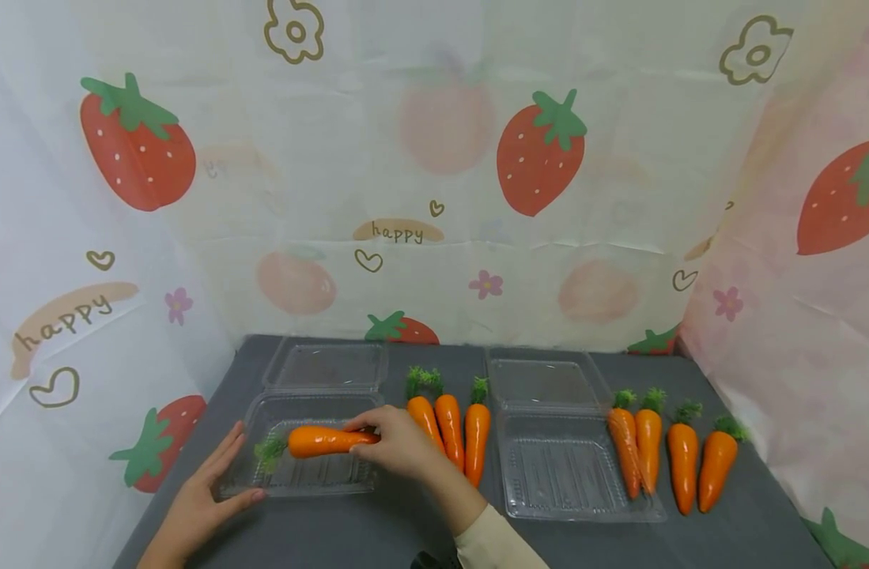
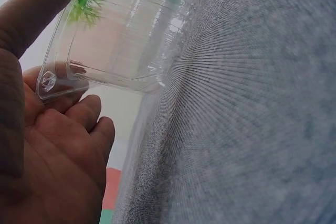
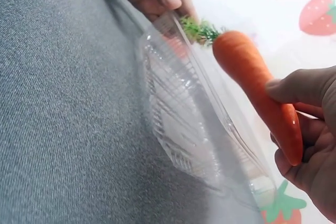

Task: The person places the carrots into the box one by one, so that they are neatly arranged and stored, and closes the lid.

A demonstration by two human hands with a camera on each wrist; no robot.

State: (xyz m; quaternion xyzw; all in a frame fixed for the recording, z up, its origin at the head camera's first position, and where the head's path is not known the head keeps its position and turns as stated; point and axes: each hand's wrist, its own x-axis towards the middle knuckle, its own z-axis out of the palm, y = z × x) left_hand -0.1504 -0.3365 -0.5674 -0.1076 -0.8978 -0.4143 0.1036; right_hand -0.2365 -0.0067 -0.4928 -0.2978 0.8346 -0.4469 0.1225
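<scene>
In the head view my right hand (image 1: 398,442) pinches an orange carrot (image 1: 320,442) near its narrow tip, thumb and fingers on either side. The carrot lies level above the left clear plastic box (image 1: 313,486), its green leafy top (image 1: 269,452) pointing left. The right wrist view shows this carrot (image 3: 247,69) held above the box's rim. My left hand (image 1: 205,494) rests at the box's near left corner, fingers spread along the side and thumb at the front edge. Seen from the left wrist, the box corner (image 2: 50,82) sits between thumb and fingers.
Three carrots (image 1: 449,431) lie right of the left box. A second clear box (image 1: 583,510) with its lid (image 1: 541,383) folded back stands farther right, with several carrots (image 1: 683,466) at its right side. A printed curtain (image 1: 434,158) encloses the grey table (image 1: 320,537).
</scene>
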